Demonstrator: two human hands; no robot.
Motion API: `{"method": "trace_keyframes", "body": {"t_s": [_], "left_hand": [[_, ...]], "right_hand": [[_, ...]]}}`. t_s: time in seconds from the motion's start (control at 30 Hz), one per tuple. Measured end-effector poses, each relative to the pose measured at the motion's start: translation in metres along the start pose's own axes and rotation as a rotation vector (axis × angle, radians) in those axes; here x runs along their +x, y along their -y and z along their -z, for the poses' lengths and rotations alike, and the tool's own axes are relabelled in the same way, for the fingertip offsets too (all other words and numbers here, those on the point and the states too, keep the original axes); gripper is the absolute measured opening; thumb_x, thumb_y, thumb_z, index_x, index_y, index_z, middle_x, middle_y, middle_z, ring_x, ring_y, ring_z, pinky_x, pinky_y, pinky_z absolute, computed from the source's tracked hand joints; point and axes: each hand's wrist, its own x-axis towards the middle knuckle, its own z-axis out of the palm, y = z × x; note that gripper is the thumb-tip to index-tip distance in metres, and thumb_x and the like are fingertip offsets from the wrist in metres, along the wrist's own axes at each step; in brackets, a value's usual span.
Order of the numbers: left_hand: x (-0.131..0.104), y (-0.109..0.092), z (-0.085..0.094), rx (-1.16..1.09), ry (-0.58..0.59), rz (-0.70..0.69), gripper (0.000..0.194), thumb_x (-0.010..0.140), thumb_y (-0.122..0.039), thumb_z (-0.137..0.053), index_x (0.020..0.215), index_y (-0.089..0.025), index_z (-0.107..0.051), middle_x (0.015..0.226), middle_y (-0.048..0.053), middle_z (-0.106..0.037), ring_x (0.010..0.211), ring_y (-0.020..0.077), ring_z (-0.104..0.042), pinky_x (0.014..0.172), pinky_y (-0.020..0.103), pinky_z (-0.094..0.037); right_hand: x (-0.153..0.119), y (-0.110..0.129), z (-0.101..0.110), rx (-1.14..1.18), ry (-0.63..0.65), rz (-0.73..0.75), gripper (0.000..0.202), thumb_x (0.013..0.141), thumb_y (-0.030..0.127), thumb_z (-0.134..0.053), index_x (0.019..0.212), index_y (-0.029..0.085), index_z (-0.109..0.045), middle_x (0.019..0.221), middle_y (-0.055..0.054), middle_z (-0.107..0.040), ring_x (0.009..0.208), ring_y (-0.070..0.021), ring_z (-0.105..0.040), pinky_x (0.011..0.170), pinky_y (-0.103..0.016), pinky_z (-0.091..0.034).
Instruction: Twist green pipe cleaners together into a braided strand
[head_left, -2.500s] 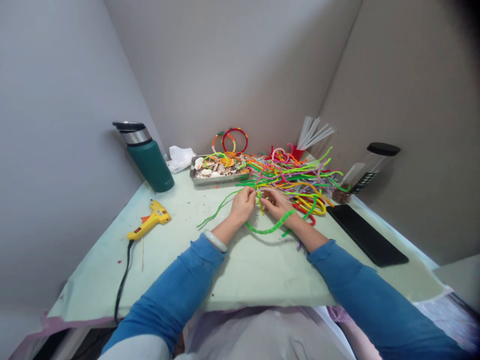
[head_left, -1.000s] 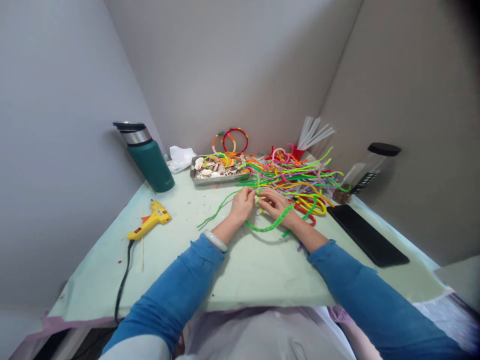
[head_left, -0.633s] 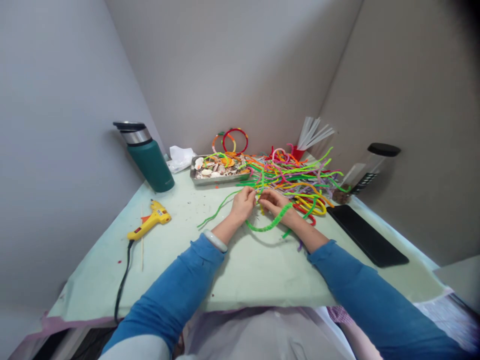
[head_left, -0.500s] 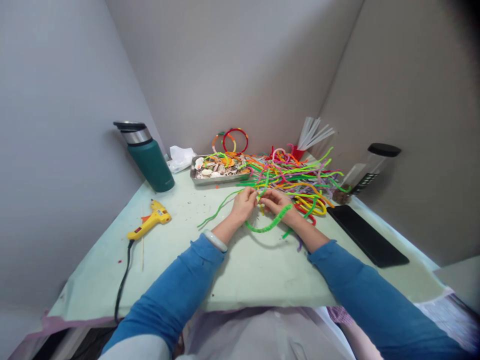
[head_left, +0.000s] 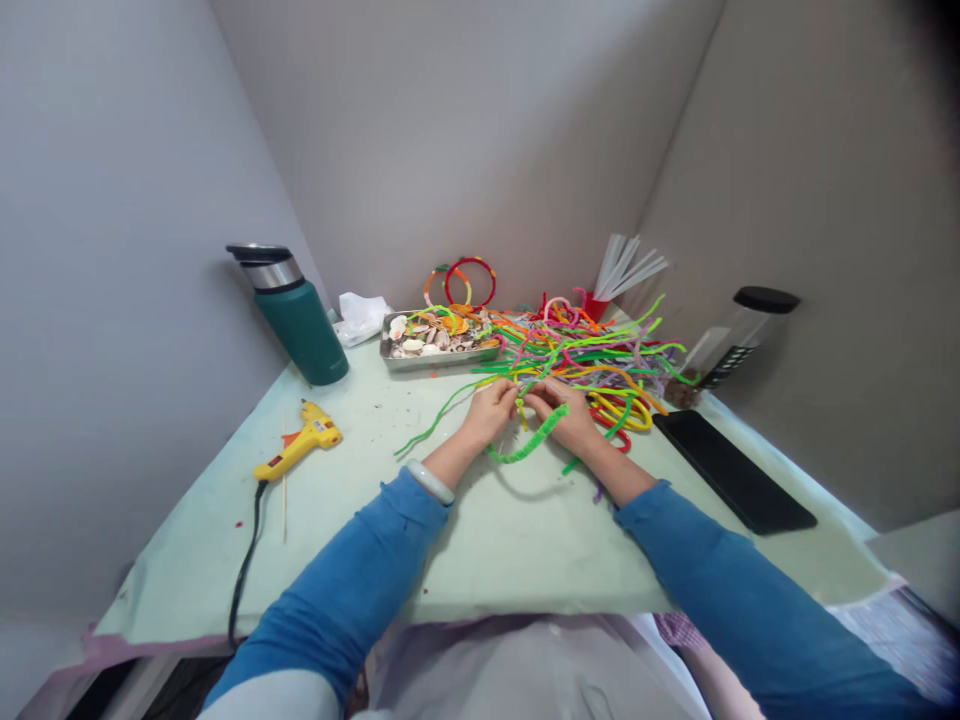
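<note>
While your forearms in their blue sleeves reach forward over the near edge of the bench (head_left: 510, 560), your two hands meet at its middle, knuckles up and fingertips turned toward each other. Your left hand (head_left: 491, 412) is curled, its fingertips pinched on the near end of the green pipe cleaner (head_left: 526, 446); your right hand (head_left: 564, 412) pinches the same piece just beside it, with the fuzzy green length looping under that wrist and back toward you. A short yellow stem seems caught between the two hands as well, though it is too small to be sure. The pipe cleaner looks very light, soft on the outside and wiry within, so it should bend where you press it and keep that bend; take hold close to the spot you want to shape, since a grip far out will just let it flop. A long thin green strand (head_left: 435, 420) trails off to your left across the bench. Farther left lies the yellow glue gun (head_left: 298, 450) with its black cord. Just beyond your fingers sits the tangled heap of coloured pipe cleaners (head_left: 592, 355), the black slab (head_left: 733, 470) to its right. Behind stand the metal tray of shells (head_left: 439, 340), the green flask (head_left: 296, 315) and two wrapped rings (head_left: 461, 282) against the wall
</note>
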Motion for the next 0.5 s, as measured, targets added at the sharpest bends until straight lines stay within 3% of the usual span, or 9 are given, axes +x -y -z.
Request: {"method": "trace_keyframes", "body": {"t_s": [0.3,0.5], "left_hand": [[0.000,0.001,0.001,0.020,0.031,0.026,0.023,0.082,-0.030,-0.037,0.075,-0.016,-0.054,0.055,-0.003,-0.052,0.054,0.0082,-0.045,0.055,0.019,-0.035],[0.000,0.000,0.000,0.001,0.034,0.051,0.023,0.082,-0.030,-0.039,0.073,-0.016,-0.054,0.054,-0.003,-0.051,0.052,0.0079,-0.045,0.052,0.019,-0.035]], "right_hand": [[0.000,-0.008,-0.002,0.053,-0.004,-0.109,0.022,0.075,0.039,-0.056,0.067,0.019,-0.050,0.058,0.002,-0.047,0.054,-0.0115,-0.045,0.051,-0.024,-0.037],[0.000,-0.011,-0.002,0.099,0.024,-0.130,0.020,0.075,0.038,-0.056,0.072,0.018,-0.053,0.062,0.001,-0.052,0.054,-0.0111,-0.046,0.051,-0.024,-0.037]]}}
